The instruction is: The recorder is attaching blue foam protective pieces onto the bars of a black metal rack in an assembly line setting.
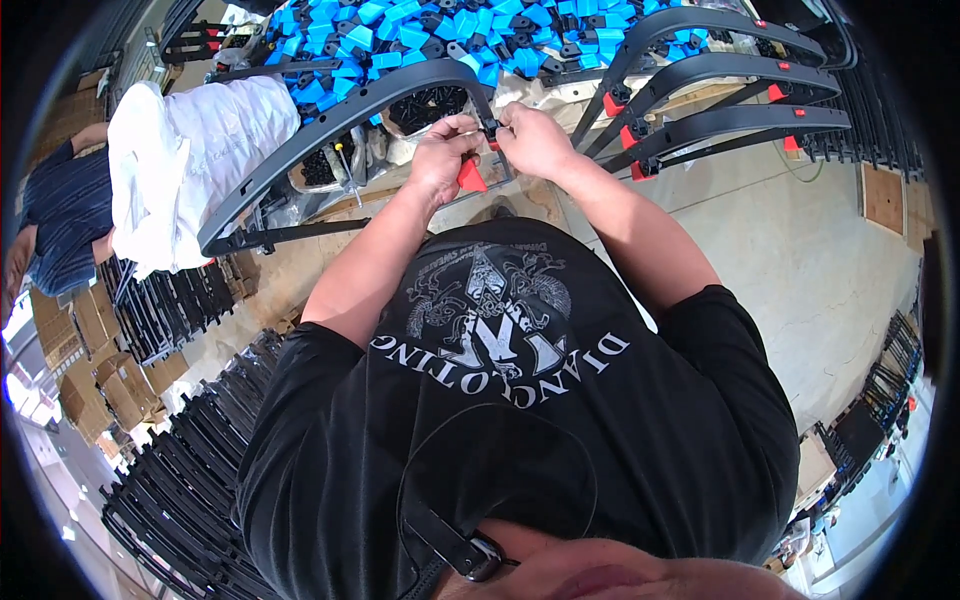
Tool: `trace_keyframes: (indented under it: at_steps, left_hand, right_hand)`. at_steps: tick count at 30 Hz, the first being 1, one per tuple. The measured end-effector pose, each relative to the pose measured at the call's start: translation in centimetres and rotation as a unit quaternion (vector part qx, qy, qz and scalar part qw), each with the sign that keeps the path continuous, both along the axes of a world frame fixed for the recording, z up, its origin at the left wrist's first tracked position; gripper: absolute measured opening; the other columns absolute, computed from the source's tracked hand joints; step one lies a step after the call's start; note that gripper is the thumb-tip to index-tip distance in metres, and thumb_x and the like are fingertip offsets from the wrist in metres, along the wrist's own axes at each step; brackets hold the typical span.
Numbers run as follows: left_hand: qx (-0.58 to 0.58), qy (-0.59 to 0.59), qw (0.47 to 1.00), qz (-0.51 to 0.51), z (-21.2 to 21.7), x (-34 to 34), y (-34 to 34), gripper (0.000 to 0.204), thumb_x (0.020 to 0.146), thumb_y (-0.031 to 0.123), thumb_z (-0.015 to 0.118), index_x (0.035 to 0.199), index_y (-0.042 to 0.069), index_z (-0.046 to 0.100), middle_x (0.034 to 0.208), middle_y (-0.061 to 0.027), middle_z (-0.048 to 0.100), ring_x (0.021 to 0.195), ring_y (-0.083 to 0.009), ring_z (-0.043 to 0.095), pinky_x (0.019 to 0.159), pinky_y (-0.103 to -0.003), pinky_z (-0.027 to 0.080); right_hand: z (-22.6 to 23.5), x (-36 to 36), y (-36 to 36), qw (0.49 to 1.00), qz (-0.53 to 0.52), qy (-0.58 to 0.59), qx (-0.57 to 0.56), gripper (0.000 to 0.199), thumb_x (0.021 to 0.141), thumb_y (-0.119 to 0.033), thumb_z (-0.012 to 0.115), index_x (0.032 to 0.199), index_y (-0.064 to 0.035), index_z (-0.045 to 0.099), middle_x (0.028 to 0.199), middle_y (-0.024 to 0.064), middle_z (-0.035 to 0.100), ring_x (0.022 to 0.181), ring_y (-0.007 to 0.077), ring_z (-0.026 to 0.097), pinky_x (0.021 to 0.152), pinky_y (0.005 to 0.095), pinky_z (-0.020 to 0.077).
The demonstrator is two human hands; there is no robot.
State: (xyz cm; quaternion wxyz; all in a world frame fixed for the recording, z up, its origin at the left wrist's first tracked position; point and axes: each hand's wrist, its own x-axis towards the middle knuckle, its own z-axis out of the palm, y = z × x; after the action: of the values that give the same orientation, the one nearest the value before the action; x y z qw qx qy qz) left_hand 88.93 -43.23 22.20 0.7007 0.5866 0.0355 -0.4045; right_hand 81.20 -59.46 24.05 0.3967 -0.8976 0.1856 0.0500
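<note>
currently, black frame (345,107) end between hands (440,160), red piece (472,178) in left

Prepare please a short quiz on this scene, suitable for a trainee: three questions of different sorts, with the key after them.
1. Multiple choice: Where in the picture is the heap of blue and black parts?
A) along the lower edge
B) at the top
C) in the lower right corner

2. True or false: The left hand and the right hand are at the same end of a curved black frame.

3. Fill in the colour: The piece that shows just below the fingers of the left hand is ____.

Key
1. B, at the top.
2. True.
3. Red: the red piece shows there.
</note>
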Motion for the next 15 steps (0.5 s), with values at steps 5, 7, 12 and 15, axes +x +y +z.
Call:
trace_keyframes:
  at_steps: [5, 7, 12, 15]
  left_hand:
    - [0.11, 0.072, 0.991, -0.007, 0.4, -0.6, -1.2, 0.023, 0.105, 0.026, 0.057, 0.097, 0.005, 0.06, 0.077, -0.0029, 0.055, 0.06, -0.0141, 0.051, 0.053, -0.031, 0.048]
    - [0.076, 0.032, 0.996, -0.046, 0.2, -0.3, -1.0, 0.023, 0.105, 0.028, 0.055, 0.1, 0.005, 0.059, 0.075, -0.0026, 0.054, 0.061, -0.0152, 0.052, 0.054, -0.03, 0.049]
    - [0.081, -0.072, 0.994, -0.029, 0.0, 0.1, -0.2, 0.024, 0.105, 0.029, 0.055, 0.099, 0.006, 0.06, 0.075, -0.0016, 0.053, 0.062, -0.0141, 0.053, 0.052, -0.031, 0.049]
    - [0.077, 0.091, 0.991, -0.063, -0.5, 0.1, -0.7, 0.028, 0.105, 0.029, 0.057, 0.093, 0.005, 0.062, 0.075, -0.0025, 0.057, 0.06, -0.0136, 0.053, 0.051, -0.029, 0.047]
  right_hand:
    - [0.2, 0.1, 0.1, 1.0, 0.002, -0.001, 0.003, 0.025, 0.088, -0.021, 0.06, 0.099, 0.0006, 0.064, 0.091, 0.0246, 0.07, 0.091, 0.0426, 0.069, 0.081, 0.052, 0.0536]
    - [0.0, 0.1, 0.0, 1.0, 0.003, -0.005, -0.002, 0.025, 0.088, -0.021, 0.06, 0.1, 0.0005, 0.064, 0.091, 0.0247, 0.07, 0.091, 0.0427, 0.068, 0.081, 0.0519, 0.0536]
    - [0.1, 0.0, 0.1, 1.0, -0.004, 0.003, 0.004, 0.024, 0.088, -0.02, 0.059, 0.1, 0.0004, 0.064, 0.091, 0.025, 0.07, 0.092, 0.0428, 0.068, 0.082, 0.0518, 0.0534]
    - [-0.2, 0.1, 0.1, 1.0, -0.001, -0.012, -0.001, 0.024, 0.088, -0.02, 0.058, 0.1, 0.0, 0.063, 0.092, 0.0247, 0.07, 0.092, 0.0427, 0.068, 0.082, 0.0521, 0.0532]
